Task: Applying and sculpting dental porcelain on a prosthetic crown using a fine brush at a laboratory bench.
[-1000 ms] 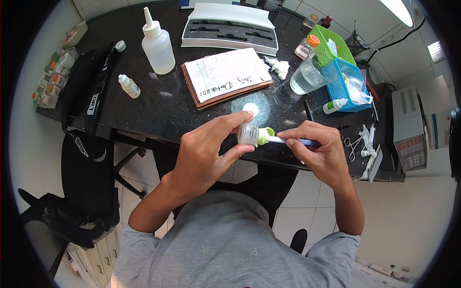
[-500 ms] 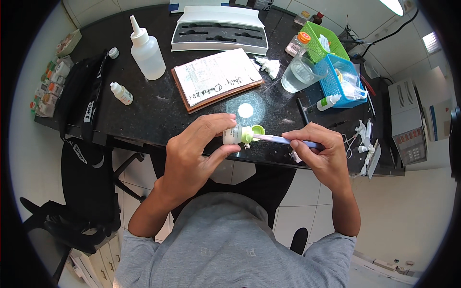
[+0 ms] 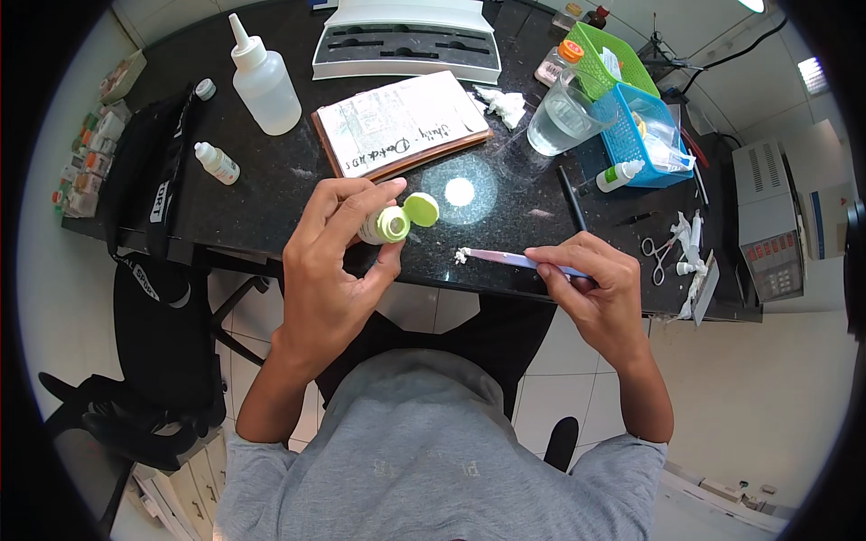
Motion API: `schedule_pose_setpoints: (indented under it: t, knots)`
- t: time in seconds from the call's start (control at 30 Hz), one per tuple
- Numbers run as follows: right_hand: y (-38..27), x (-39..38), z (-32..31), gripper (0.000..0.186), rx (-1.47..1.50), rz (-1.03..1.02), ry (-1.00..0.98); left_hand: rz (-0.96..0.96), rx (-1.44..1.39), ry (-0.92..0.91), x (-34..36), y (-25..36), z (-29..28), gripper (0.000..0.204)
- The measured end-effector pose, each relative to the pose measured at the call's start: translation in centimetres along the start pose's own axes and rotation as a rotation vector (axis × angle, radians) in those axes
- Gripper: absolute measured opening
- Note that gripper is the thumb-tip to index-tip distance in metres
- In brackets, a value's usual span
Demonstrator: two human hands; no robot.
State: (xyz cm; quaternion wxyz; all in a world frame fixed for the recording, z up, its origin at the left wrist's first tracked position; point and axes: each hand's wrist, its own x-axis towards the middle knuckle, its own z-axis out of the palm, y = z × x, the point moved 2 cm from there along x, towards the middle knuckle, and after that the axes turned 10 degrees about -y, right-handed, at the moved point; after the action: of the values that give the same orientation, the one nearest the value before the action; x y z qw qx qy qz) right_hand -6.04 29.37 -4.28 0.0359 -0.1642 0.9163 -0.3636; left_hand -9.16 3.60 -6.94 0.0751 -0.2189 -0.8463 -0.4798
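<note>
My left hand [image 3: 327, 257] is closed around a small white bottle [image 3: 372, 231] with a lime-green neck. Its flip cap [image 3: 421, 210] hangs open to the right, and the mouth faces up toward me. Between the thumb and fingers of my right hand [image 3: 597, 290] is a slim light-purple spatula [image 3: 510, 260], pointing left, apart from the bottle. White crumbly powder [image 3: 462, 256] shows at its tip; I cannot tell how much sits on the tip and how much on the counter below. Both hands are over the front edge of the dark countertop [image 3: 424, 270].
Behind my hands lies a brown-edged pad of paper [image 3: 406, 126]. A nozzle bottle [image 3: 268, 95] and a dropper bottle [image 3: 217, 164] stand left. To the right are a glass of water [image 3: 561, 126], a blue basket [image 3: 631, 149], a green basket [image 3: 609, 72], scissors [image 3: 657, 257] and a black stick [image 3: 570, 198].
The spatula's tip has come out of the bottle's mouth. My left hand has moved left with the bottle, turning its mouth toward me.
</note>
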Motion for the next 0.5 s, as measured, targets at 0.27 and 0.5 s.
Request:
schedule_pose_setpoints:
  t: [0.27, 0.5]
  knots:
    - [0.1, -0.5, 0.9, 0.033, -0.184, -0.142, 0.074, 0.073, 0.160, 0.039, 0.3, -0.2, 0.1, 0.034]
    - [0.3, -0.7, 0.9, 0.036, -0.253, -0.182, 0.094, -0.034, 0.056, 0.047, 0.4, -0.6, 1.1, 0.048]
